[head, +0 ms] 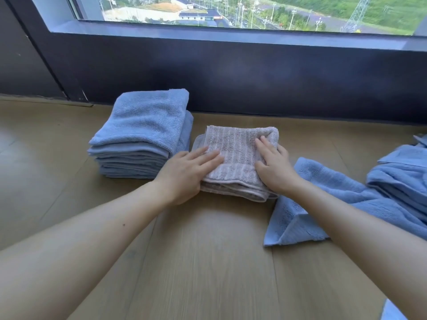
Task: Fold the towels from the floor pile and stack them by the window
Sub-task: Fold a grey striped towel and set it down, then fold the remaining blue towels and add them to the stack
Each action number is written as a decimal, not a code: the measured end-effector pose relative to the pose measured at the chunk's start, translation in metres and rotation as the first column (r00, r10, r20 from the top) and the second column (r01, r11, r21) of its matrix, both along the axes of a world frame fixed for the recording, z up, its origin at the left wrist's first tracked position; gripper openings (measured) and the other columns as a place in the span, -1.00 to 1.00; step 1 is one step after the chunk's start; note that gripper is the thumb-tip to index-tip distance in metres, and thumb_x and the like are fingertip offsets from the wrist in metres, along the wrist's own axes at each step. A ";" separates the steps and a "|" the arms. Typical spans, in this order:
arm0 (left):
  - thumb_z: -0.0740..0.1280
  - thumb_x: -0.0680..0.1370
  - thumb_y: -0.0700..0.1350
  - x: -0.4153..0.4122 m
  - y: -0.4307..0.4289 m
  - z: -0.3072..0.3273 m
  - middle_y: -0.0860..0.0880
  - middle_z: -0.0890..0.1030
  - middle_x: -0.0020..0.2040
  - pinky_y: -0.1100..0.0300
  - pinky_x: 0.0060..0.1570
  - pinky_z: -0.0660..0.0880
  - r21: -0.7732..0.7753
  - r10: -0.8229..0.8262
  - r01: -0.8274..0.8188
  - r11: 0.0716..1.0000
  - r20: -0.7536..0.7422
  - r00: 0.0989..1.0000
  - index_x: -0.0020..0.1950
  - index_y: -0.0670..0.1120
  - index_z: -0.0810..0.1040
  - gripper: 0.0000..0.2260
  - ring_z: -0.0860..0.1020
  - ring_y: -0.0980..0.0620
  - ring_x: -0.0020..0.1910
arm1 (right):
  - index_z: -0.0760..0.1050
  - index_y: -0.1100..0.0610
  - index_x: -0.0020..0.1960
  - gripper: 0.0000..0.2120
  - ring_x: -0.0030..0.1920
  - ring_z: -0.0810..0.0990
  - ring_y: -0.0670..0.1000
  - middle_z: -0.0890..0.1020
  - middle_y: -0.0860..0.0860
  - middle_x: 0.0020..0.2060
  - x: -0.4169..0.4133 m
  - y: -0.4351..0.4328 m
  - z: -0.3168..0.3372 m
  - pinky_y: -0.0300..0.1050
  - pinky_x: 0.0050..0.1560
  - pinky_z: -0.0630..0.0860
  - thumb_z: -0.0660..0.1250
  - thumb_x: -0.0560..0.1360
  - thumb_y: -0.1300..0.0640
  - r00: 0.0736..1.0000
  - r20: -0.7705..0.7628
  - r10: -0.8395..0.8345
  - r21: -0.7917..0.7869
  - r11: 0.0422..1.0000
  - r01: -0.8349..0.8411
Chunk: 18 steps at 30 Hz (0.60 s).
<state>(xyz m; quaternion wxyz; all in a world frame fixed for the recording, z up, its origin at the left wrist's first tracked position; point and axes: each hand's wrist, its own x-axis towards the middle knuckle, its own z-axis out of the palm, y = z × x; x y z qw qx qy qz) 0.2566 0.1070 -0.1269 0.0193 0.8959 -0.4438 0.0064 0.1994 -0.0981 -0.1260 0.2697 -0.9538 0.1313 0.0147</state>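
Two bare forearms are stretching forward from the bottom corners of the head view over the pale wooden floor (208, 262), meeting at the folded grey towel (235, 148). That towel is lying flat on the boards as a thick, roughly square packet of several layers, its top face showing fine lengthwise ribbing and a plain woven band along the near edge, with the hemmed layer edges showing at the near side. The left hand (184, 172) is resting on the grey towel's near-left part, fingers straight and together, pressing flat on the top; its thumb is lying by the near edge, and I cannot tell whether it is tucked beneath. The right hand (275, 167) is pressing down on the towel's right side, fingers spread and flat, gripping nothing. Just left of the grey towel, almost touching it, the stack of folded blue towels (143, 132) is sitting several layers high. Right of the grey towel, a loose blue towel (323, 199) is sprawling partly under the right forearm, and farther right the crumpled blue pile (399, 179) is lying. Beyond the grey towel, the dark wall (254, 77) is rising to the window (231, 10).
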 end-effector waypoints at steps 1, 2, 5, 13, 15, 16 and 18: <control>-0.02 0.48 -0.22 -0.001 0.002 -0.004 0.11 -0.06 0.55 0.17 0.44 0.04 0.096 0.005 -0.006 0.995 0.006 1.000 0.54 0.06 -0.10 -0.36 -0.07 0.10 0.54 | -0.06 0.05 0.54 -0.46 0.51 -0.24 0.07 -0.09 -0.05 0.54 -0.001 0.000 -0.001 -0.13 0.44 -0.26 0.01 0.60 0.18 0.999 -0.034 0.020 -0.003 1.000 -0.020; 0.02 0.51 -0.23 -0.003 0.003 -0.006 0.10 -0.10 0.56 0.17 0.46 -0.02 0.175 0.025 -0.025 0.984 0.003 1.000 0.54 0.05 -0.14 -0.36 -0.11 0.11 0.53 | -0.10 0.04 0.54 -0.47 0.51 -0.29 0.06 -0.12 -0.05 0.54 -0.003 0.000 -0.004 -0.11 0.45 -0.29 -0.01 0.61 0.13 0.996 -0.079 0.040 -0.015 0.999 -0.041; 0.04 0.54 -0.19 -0.002 0.001 -0.007 0.08 -0.14 0.56 0.16 0.47 -0.12 0.228 0.072 -0.075 0.971 0.018 0.997 0.54 0.01 -0.19 -0.37 -0.14 0.12 0.53 | -0.19 0.01 0.54 -0.46 0.49 -0.36 0.05 -0.19 -0.09 0.52 -0.006 -0.005 -0.016 -0.06 0.46 -0.31 -0.06 0.63 -0.03 0.986 -0.161 0.043 -0.041 0.998 -0.050; 0.02 0.54 -0.21 -0.004 -0.001 -0.006 0.07 -0.22 0.55 0.17 0.46 -0.23 0.267 0.159 -0.124 0.956 -0.115 0.981 0.53 -0.02 -0.25 -0.36 -0.22 0.14 0.52 | -0.26 0.04 0.53 -0.45 0.49 -0.35 0.07 -0.24 -0.07 0.52 -0.008 0.003 -0.020 -0.04 0.47 -0.29 -0.13 0.63 -0.08 0.979 -0.203 0.011 -0.115 0.993 -0.035; 0.02 0.53 -0.22 -0.001 -0.003 0.004 0.07 -0.20 0.55 0.17 0.48 -0.20 0.279 0.149 -0.093 0.956 -0.189 0.970 0.54 -0.01 -0.22 -0.35 -0.20 0.14 0.52 | -0.25 0.03 0.53 -0.45 0.50 -0.32 0.09 -0.24 -0.06 0.52 -0.006 0.001 -0.011 -0.03 0.47 -0.27 -0.14 0.64 -0.09 0.966 -0.256 0.017 -0.089 0.995 -0.041; 0.02 0.52 -0.22 -0.001 -0.004 0.010 0.08 -0.18 0.55 0.17 0.49 -0.18 0.265 0.140 -0.081 0.961 -0.213 0.967 0.54 -0.01 -0.20 -0.36 -0.19 0.14 0.52 | -0.24 0.03 0.53 -0.46 0.51 -0.29 0.09 -0.23 -0.04 0.52 -0.005 0.000 -0.005 -0.01 0.47 -0.25 -0.14 0.64 -0.09 0.965 -0.260 0.020 -0.070 0.997 -0.039; -0.01 0.53 -0.17 -0.007 -0.003 0.016 0.08 -0.13 0.56 0.18 0.49 -0.15 0.182 0.134 -0.093 0.979 -0.227 0.965 0.55 0.00 -0.14 -0.40 -0.14 0.15 0.52 | -0.18 0.05 0.54 -0.48 0.53 -0.20 0.08 -0.15 -0.01 0.53 -0.011 -0.005 0.007 0.00 0.48 -0.19 -0.13 0.64 -0.06 0.981 -0.194 0.021 -0.050 0.998 -0.031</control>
